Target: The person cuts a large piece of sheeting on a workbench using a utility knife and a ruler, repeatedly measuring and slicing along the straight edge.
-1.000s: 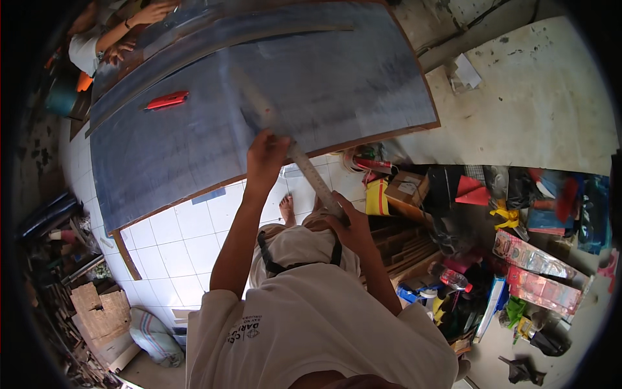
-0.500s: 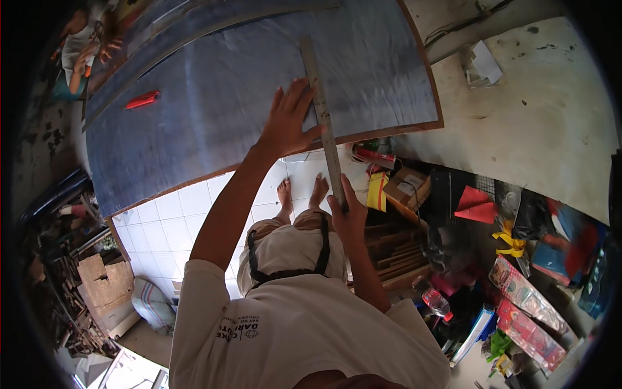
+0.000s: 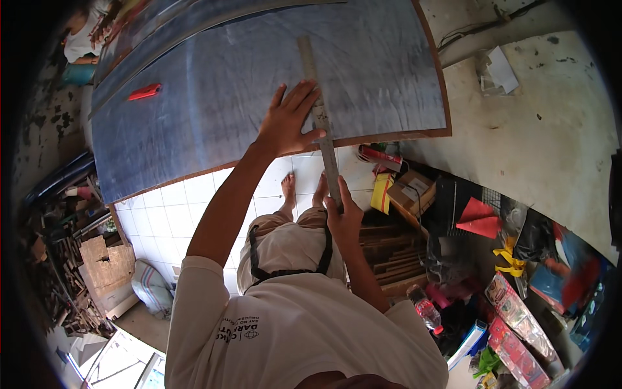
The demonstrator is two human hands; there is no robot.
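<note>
A long, straight metal ruler point(image 3: 328, 155) lies across the front edge of a blue-grey tabletop point(image 3: 246, 84). Its far part rests on the surface and its near end juts out past the edge. My left hand point(image 3: 289, 120) lies open on the tabletop with the fingers stretched out, the fingertips and thumb touching the ruler's left side. Closed round the ruler's near end is my right hand point(image 3: 345, 217), beyond the table edge and above the floor. To the left on the tabletop lies a small red tool point(image 3: 144, 91), its kind too small to make out.
A long strip point(image 3: 259, 11) crosses the table's far side. Another person point(image 3: 84, 35) sits at the far left. At right stands a pale worktop point(image 3: 531, 123); below it are a cardboard box point(image 3: 412, 191), a plastic bottle point(image 3: 426, 311) and stacked wood strips point(image 3: 392, 259). Scrap wood point(image 3: 107, 266) lies left.
The view has shifted slightly, so the table and red tool sit a little differently in it. Both hands keep their places along the ruler. The other person shows less at the upper left.
</note>
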